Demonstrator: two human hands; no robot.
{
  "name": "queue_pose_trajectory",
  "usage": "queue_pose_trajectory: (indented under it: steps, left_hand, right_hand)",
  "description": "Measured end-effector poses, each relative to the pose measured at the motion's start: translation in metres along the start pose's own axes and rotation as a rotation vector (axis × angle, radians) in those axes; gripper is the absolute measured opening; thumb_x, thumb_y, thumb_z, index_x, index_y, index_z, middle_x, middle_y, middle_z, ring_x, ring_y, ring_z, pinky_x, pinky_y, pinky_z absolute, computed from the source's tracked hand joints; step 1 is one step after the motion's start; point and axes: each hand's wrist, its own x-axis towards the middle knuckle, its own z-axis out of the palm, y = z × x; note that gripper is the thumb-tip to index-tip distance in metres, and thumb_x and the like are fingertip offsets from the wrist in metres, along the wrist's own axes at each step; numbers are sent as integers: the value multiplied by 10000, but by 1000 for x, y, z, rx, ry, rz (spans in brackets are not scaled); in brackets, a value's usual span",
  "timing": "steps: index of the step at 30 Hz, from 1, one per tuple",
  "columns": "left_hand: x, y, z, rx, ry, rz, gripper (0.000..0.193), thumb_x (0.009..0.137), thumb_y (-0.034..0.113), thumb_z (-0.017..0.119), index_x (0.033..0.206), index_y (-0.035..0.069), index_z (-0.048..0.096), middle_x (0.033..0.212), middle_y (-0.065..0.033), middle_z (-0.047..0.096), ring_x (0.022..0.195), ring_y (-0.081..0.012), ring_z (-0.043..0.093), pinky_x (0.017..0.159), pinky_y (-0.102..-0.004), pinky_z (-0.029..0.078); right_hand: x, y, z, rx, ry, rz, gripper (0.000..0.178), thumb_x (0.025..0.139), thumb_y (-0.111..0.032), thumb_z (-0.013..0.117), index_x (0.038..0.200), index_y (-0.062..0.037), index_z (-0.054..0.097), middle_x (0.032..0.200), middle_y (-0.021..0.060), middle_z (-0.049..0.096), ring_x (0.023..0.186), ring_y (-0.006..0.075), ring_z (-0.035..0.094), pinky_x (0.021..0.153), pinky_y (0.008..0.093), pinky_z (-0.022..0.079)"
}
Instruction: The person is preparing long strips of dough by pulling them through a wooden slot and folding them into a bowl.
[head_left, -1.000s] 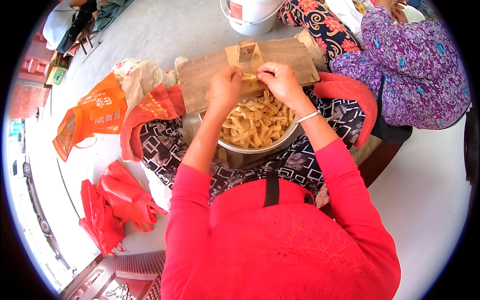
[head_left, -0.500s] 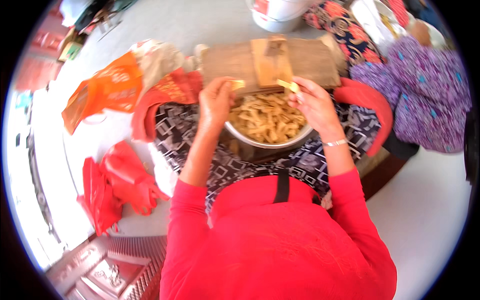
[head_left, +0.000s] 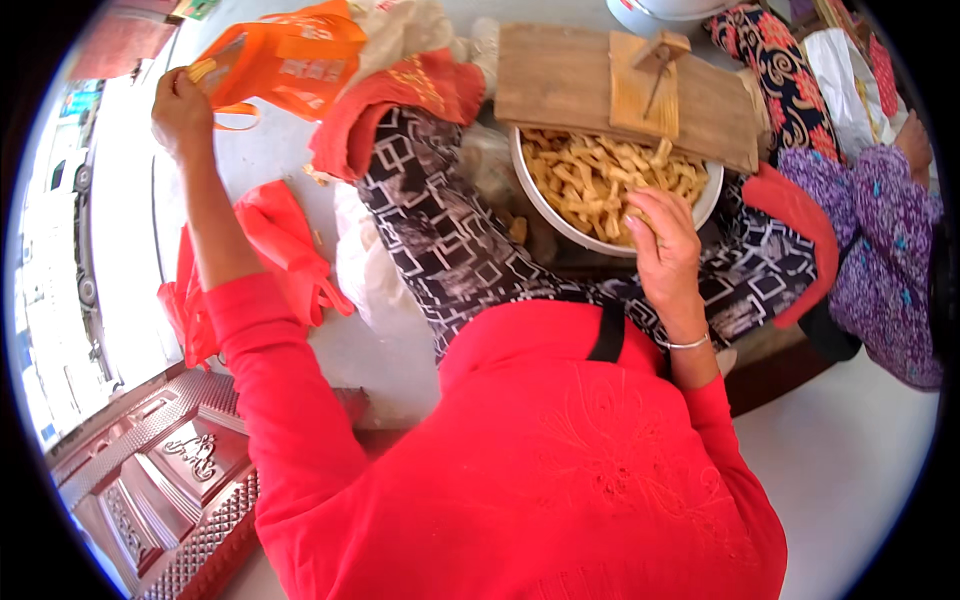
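Observation:
My left hand is raised at the far left, its fingers closed on a pale yellow strip beside the mouth of an orange bag. Over the near right side of a white-rimmed basin is my right hand, its thumb and fingers bent together at the heap. Whether a strip lies between those fingertips is hidden. Many yellow-brown strips fill the basin; I cannot tell what food they are. Across its far side lies a wooden board bearing a smaller wood piece with a thin metal part.
Red plastic bags lie on the floor at left, near a brown embossed panel. A white bucket stands beyond the board. At right sits another person in a purple patterned sleeve, close to a white bag.
My left hand has gone from above the basin out to the orange bag with a yellow strip. My right hand has come down to the strips. The view has shifted left.

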Motion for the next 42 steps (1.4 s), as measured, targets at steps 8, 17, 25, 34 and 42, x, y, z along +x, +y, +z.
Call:
queue_pose_trajectory:
  steps: [8, 17, 25, 34, 42]
  left_hand:
    - [-137, 136, -7, -378, -25, 530, 189, 931, 203, 532, 989, 114, 688, 863, -79, 656, 797, -258, 621, 695, -381, 488]
    - [-369, 190, 103, 266, -1609, 880, 325, 800, 203, 588, 1103, 141, 686, 1137, -110, 667, 1021, -253, 659, 825, -402, 528]
    - [-408, 179, 142, 206, -1614, 648, 436, 821, 314, 595, 1236, 181, 616, 1289, -68, 593, 1166, -226, 583, 893, -394, 493]
    - [-352, 182, 15, -311, -1472, 568, 220, 868, 89, 527, 1055, 17, 617, 944, -163, 683, 895, -326, 665, 772, -408, 516]
    - [-355, 171, 9, -1119, -1451, -314, 120, 950, 98, 533, 943, -12, 581, 751, -6, 580, 644, -73, 487, 598, -213, 401]
  right_hand:
    - [-42, -4, 10, 215, -337, 224, 86, 836, -50, 633, 904, 1, 637, 871, 129, 632, 772, 318, 611, 680, 343, 497]
    - [-57, 2, 22, 172, -537, 107, 111, 814, -132, 623, 831, -24, 643, 813, 127, 619, 774, 320, 610, 688, 388, 499]
    - [-65, 3, 15, 182, -468, 201, 104, 830, -124, 622, 857, -26, 643, 834, 126, 627, 772, 312, 628, 681, 383, 504]
    - [-58, -5, -3, 441, -395, 316, 97, 869, -73, 596, 876, 21, 623, 777, 130, 597, 689, 275, 596, 638, 325, 477]
    - [-42, 1, 13, 577, -413, 417, 165, 894, -36, 600, 1039, 38, 628, 866, 68, 653, 744, 100, 583, 678, 227, 476]
